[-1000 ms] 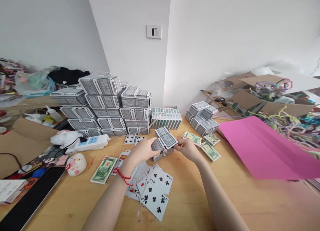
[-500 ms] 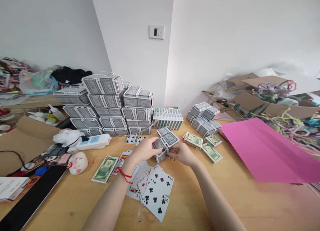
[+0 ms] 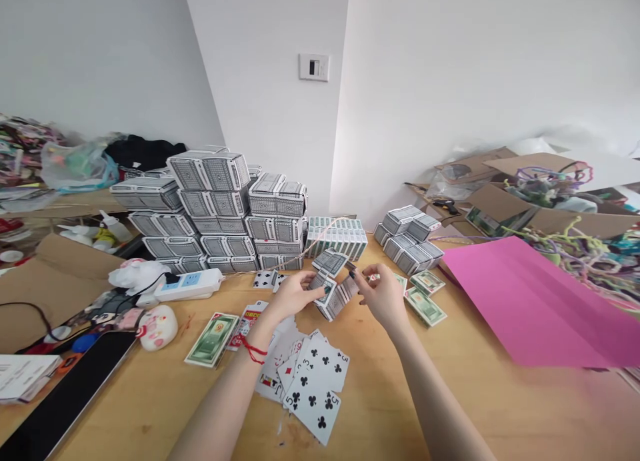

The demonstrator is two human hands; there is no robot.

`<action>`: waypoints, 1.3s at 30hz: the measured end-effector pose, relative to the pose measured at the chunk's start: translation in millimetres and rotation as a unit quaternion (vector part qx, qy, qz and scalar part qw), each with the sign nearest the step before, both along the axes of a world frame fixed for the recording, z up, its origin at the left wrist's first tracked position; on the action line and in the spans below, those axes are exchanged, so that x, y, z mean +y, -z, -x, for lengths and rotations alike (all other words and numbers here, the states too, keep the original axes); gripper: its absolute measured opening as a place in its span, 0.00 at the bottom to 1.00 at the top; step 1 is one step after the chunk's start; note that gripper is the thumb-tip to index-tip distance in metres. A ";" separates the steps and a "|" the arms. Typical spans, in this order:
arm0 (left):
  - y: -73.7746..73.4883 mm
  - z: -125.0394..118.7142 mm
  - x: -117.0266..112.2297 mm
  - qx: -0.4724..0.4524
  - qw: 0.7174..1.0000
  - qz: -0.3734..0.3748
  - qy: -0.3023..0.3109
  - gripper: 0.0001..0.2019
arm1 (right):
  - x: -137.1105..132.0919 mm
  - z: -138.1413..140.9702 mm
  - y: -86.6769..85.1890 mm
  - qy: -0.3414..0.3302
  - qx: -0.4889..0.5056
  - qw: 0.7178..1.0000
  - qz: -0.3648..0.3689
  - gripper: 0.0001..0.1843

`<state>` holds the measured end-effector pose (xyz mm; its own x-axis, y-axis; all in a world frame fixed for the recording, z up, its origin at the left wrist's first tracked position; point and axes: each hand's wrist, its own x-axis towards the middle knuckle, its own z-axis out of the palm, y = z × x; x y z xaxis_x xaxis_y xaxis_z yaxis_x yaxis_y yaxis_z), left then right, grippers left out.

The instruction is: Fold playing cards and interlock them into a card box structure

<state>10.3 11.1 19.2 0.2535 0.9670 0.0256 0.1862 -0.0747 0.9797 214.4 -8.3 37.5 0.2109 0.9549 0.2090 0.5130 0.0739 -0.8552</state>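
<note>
A block of folded playing cards (image 3: 331, 264) with grey patterned backs is tilted just above or on the wooden table. My left hand (image 3: 295, 293) is closed around its left side, thumb at the near face. At the block's right end, my right hand (image 3: 383, 296) has bent fingers and seems to pinch the edge of a card, partly hidden by the fingertips. Loose face-up playing cards (image 3: 315, 388) lie fanned near my left forearm, a five of clubs on top. Just left of them is a green card box (image 3: 213, 340).
Stacked card blocks (image 3: 215, 204) rise at the back left; a smaller stack (image 3: 410, 238) stands back right. Between them is a row of green-edged boxes (image 3: 337, 236). Green card boxes (image 3: 425, 306), pink paper (image 3: 545, 308), a power strip (image 3: 190, 284) and a plush toy (image 3: 157, 326) lie around.
My right hand has moved up and right from underneath the block to its right end. The block has turned, showing card edges on its right side; my left hand keeps hold.
</note>
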 end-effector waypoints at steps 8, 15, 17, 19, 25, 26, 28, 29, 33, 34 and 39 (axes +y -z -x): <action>6.7 -17.5 -6.9 -0.140 0.984 0.089 -0.061 0.16 | 1.4 -10.9 15.6 -0.199 0.160 0.936 0.244 0.20; 28.0 -26.0 -28.6 -0.193 0.979 0.036 -0.058 0.17 | -19.2 11.9 37.4 -0.183 0.287 0.932 0.124 0.17; 32.6 -26.2 -33.8 -0.193 0.980 0.032 -0.045 0.16 | -27.0 14.9 41.0 -0.188 0.317 0.922 0.119 0.17; 35.3 -26.3 -36.6 -0.194 0.979 0.039 -0.039 0.17 | -32.1 15.3 44.4 -0.192 0.334 0.915 0.123 0.18; 36.3 -28.1 -38.8 -0.191 0.980 0.047 -0.037 0.17 | -31.1 9.0 57.5 -0.177 0.338 0.912 0.154 0.18; 36.0 -28.4 -39.5 -0.190 0.980 0.044 -0.039 0.17 | -30.1 7.9 59.1 -0.175 0.342 0.910 0.157 0.17; 35.1 -29.0 -41.1 -0.186 0.981 0.039 -0.040 0.16 | -28.5 6.0 61.1 -0.178 0.353 0.903 0.166 0.17; 34.6 -29.3 -41.9 -0.183 0.982 0.036 -0.040 0.16 | -28.0 5.1 61.5 -0.183 0.359 0.899 0.172 0.17; 32.1 -30.0 -44.2 -0.157 0.986 0.031 -0.040 0.14 | -27.3 2.4 61.2 -0.202 0.366 0.888 0.193 0.17; 31.7 -30.2 -44.6 -0.150 0.987 0.029 -0.040 0.14 | -27.1 1.9 61.2 -0.204 0.364 0.888 0.195 0.18; 32.8 -31.2 -45.9 -0.135 0.990 0.003 -0.037 0.14 | -25.9 -0.6 61.9 -0.217 0.376 0.879 0.198 0.18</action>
<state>41.5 -34.8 -13.7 0.1675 0.9829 0.0768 -0.0773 -0.0646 0.9949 215.0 -34.2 -24.4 -0.2542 0.9462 -0.2000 -0.2104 -0.2559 -0.9435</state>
